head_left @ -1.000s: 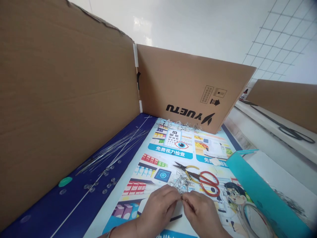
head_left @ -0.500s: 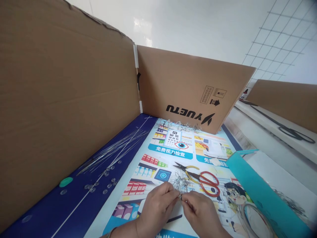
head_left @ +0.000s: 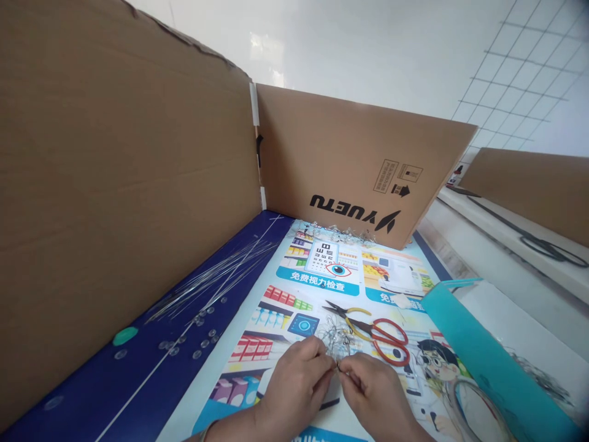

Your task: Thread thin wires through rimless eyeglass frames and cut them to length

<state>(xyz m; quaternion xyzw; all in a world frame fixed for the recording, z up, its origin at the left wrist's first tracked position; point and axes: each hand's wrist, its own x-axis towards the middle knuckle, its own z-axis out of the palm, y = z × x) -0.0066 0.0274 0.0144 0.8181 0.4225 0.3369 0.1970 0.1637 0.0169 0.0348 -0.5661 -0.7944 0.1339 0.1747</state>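
Observation:
My left hand (head_left: pixel 294 387) and my right hand (head_left: pixel 372 390) meet low in the middle, fingertips pinched together on a tiny piece I cannot make out. Just beyond them lies a tangle of thin silver wire pieces (head_left: pixel 335 336) on the printed poster mat (head_left: pixel 317 279). Yellow-handled pliers (head_left: pixel 352 313) and red-handled scissors (head_left: pixel 389 339) lie right of the tangle. A bundle of long straight wires (head_left: pixel 216 276) and several clear beads (head_left: pixel 193 344) lie on the blue strip to the left.
Tall cardboard walls stand on the left (head_left: pixel 115 184) and at the back (head_left: pixel 359 166). A teal sheet (head_left: pixel 478 362) leans at the right, with a coil of clear tubing (head_left: pixel 478 408) below it. A small green disc (head_left: pixel 124 336) lies by the left wall.
Both hands stay pinched together and have shifted only slightly; the view has barely moved.

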